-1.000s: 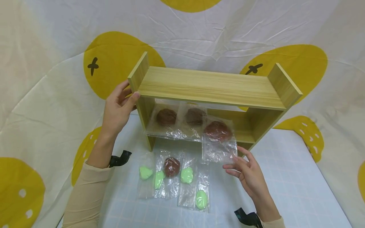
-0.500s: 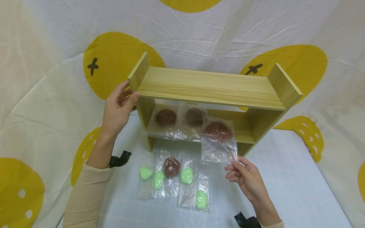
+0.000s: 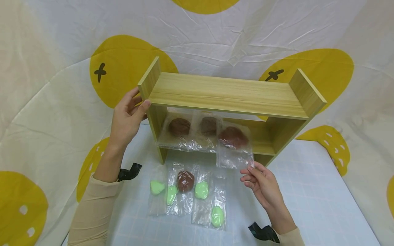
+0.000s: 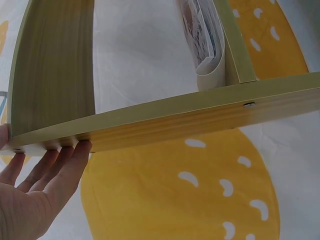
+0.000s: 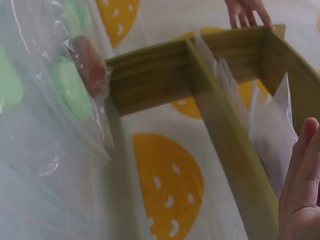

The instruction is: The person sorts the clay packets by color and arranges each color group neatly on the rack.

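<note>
My left hand point(image 3: 127, 114) grips the left side panel of a wooden shelf unit point(image 3: 224, 92), thumb over the front edge; in the left wrist view its fingers point(image 4: 67, 170) lie against the panel's outer face. My right hand point(image 3: 264, 186) pinches the lower right corner of a clear plastic bag point(image 3: 231, 159) that holds a flat reddish-brown lump point(image 3: 233, 137). This bag slants at the front of the middle shelf, its lower part sticking out past the edge. To its left, two similar bags with brown lumps point(image 3: 179, 127) lie side by side on that shelf.
Below the unit, on the pale checked tabletop point(image 3: 320, 191), lie clear bags holding several light green lumps point(image 3: 201, 190) and one brown lump point(image 3: 185, 181). A white cloth with yellow shapes point(image 3: 129, 68) hangs behind. The shelf's right side panel point(image 3: 295, 128) stands right of the held bag.
My right hand first shifted its hold to the bag's corner, fingers dropping lower. Since then hand and bag have moved slightly up and left, deeper over the shelf. The left hand stays put.
</note>
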A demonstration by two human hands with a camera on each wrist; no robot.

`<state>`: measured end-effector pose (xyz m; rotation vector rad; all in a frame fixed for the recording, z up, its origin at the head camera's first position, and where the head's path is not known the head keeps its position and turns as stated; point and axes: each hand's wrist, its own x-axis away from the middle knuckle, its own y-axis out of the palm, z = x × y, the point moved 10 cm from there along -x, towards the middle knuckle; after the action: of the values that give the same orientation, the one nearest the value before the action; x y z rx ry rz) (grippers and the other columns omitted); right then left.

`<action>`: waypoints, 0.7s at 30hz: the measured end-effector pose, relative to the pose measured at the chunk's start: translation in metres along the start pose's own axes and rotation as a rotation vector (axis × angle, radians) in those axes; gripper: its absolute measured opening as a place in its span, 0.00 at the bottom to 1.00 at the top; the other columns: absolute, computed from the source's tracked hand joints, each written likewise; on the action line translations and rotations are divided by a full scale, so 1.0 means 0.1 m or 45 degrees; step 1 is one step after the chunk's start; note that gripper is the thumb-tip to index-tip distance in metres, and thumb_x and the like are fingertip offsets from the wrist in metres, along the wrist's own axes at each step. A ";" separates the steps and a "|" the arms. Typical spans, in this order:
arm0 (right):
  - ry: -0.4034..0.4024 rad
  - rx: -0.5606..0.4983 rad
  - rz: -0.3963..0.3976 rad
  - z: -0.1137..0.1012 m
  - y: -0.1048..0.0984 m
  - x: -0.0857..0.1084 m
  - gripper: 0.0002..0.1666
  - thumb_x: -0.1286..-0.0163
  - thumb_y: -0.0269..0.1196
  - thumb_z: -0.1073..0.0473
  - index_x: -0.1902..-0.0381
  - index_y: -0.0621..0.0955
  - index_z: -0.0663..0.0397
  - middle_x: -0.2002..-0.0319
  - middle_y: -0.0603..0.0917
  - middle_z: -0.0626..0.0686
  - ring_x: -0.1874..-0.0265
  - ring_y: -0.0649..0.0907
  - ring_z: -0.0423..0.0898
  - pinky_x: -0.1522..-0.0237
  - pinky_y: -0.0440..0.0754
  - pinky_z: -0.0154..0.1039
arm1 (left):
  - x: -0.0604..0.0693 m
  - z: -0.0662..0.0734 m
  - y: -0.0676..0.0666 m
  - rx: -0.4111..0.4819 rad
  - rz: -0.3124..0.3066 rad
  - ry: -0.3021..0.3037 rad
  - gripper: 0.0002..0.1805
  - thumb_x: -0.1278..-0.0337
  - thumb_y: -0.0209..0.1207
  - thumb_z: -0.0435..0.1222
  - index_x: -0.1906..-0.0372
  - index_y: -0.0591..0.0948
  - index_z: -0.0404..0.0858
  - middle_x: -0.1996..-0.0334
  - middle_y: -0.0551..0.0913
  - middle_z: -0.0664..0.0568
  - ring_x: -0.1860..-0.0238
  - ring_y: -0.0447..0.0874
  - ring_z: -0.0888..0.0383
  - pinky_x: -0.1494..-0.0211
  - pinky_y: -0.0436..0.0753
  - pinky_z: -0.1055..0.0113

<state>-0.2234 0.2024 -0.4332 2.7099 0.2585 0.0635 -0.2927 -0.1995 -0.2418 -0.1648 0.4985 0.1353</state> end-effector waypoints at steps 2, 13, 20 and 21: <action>0.008 -0.020 0.010 0.01 0.01 -0.05 0.09 0.19 0.52 0.63 0.48 0.73 0.62 0.62 0.88 0.56 0.69 0.88 0.45 0.66 0.86 0.32 | 0.00 0.00 0.00 -0.001 0.000 0.001 0.28 0.32 0.62 0.36 0.29 0.74 0.49 0.40 0.79 0.41 0.47 0.84 0.49 0.54 0.86 0.66; 0.004 -0.159 0.048 -0.01 0.02 -0.18 0.09 0.20 0.51 0.64 0.47 0.73 0.61 0.63 0.89 0.56 0.71 0.88 0.45 0.70 0.85 0.31 | -0.01 0.00 0.01 0.026 0.000 0.011 0.27 0.33 0.63 0.35 0.30 0.74 0.48 0.40 0.79 0.40 0.47 0.84 0.49 0.55 0.86 0.67; -0.043 -0.247 0.099 -0.03 -0.08 -0.17 0.06 0.20 0.50 0.66 0.52 0.75 0.58 0.63 0.89 0.56 0.71 0.88 0.45 0.72 0.85 0.30 | 0.00 0.00 0.01 0.020 0.003 0.009 0.27 0.33 0.63 0.36 0.30 0.74 0.48 0.40 0.79 0.40 0.48 0.84 0.49 0.55 0.86 0.67; -0.040 -0.249 0.115 -0.03 -0.09 -0.17 0.06 0.20 0.51 0.66 0.53 0.75 0.57 0.63 0.89 0.56 0.71 0.88 0.45 0.72 0.85 0.30 | 0.00 0.00 0.01 0.017 0.004 0.009 0.27 0.33 0.63 0.36 0.30 0.74 0.48 0.40 0.79 0.41 0.48 0.84 0.48 0.55 0.86 0.67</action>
<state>-0.2416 0.2089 -0.4344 2.5249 0.1143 0.0684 -0.2931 -0.1988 -0.2416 -0.1512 0.5063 0.1343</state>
